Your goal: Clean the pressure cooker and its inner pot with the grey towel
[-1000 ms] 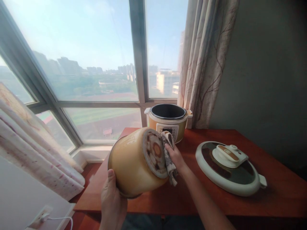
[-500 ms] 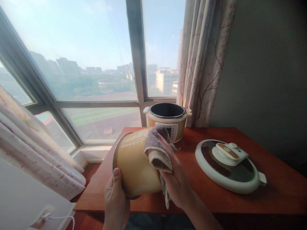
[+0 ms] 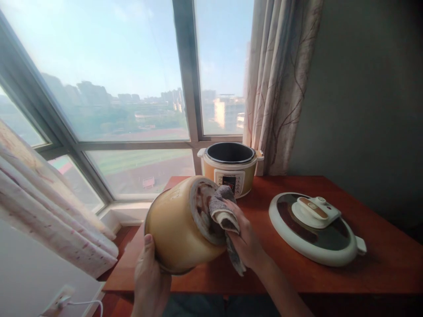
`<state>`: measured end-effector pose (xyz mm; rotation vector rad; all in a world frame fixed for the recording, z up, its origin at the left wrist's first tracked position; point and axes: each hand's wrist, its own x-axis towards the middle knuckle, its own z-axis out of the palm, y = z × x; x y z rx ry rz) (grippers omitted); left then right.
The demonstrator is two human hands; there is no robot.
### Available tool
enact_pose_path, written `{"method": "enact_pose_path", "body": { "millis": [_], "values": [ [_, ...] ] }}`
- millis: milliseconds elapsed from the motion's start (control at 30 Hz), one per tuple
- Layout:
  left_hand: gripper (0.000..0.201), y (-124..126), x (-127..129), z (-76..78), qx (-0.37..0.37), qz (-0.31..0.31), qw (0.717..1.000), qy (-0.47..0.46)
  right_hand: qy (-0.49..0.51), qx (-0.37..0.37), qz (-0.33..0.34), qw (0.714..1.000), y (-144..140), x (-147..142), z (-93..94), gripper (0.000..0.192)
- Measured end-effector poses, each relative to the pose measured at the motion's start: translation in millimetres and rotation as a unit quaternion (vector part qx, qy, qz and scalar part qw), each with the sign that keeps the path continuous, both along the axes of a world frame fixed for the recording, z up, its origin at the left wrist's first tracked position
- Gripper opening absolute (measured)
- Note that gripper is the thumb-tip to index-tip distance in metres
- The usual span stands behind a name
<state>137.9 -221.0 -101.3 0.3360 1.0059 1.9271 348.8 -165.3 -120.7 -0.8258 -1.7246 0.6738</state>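
The left hand (image 3: 150, 281) is closed around the rim of a round, yellow-gold metal inner pot (image 3: 178, 226), thumb lying up its wall, and holds it tipped on its side above the near edge of the red-brown wooden table (image 3: 380, 268), base turned to the right. The right hand (image 3: 246, 240) is curled around a bunched grey-and-cream cloth (image 3: 222, 211) and presses it against the pot's flat, stained base (image 3: 200, 207). Dark brown marks show on the part of the base left of the cloth, so the wiping looks, by my judgement, partly done at most; the pot's wall looks clean. Behind, at the window, stands the gold-and-white electric pressure cooker body (image 3: 230, 169), open and without its pot. To the right its round white-rimmed lid (image 3: 315, 229) with a dark top lies flat on the table, well apart from the cooker, so pot and lid are both not yet back in place.
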Motion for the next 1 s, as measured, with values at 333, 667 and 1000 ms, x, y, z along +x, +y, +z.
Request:
{"method": "enact_pose_path", "body": {
  "millis": [333, 667, 1000],
  "values": [
    [0.054, -7, 23, 4.8, 0.001, 0.0, 1.0, 0.011, -0.007, 0.064, 0.05, 0.997, -49, -19, 43.1, 0.055],
    [0.059, -4, 19, 6.1, -0.012, 0.012, 0.999, 0.028, -0.179, 0.172, 0.046, 0.968, -9, -39, 111.5, 0.063],
    [0.077, -14, 23, 6.9, -0.032, -0.022, 0.999, 0.03, 0.115, -0.095, 0.054, 0.987, 80, -8, 60.9, 0.046]
  ]
}}
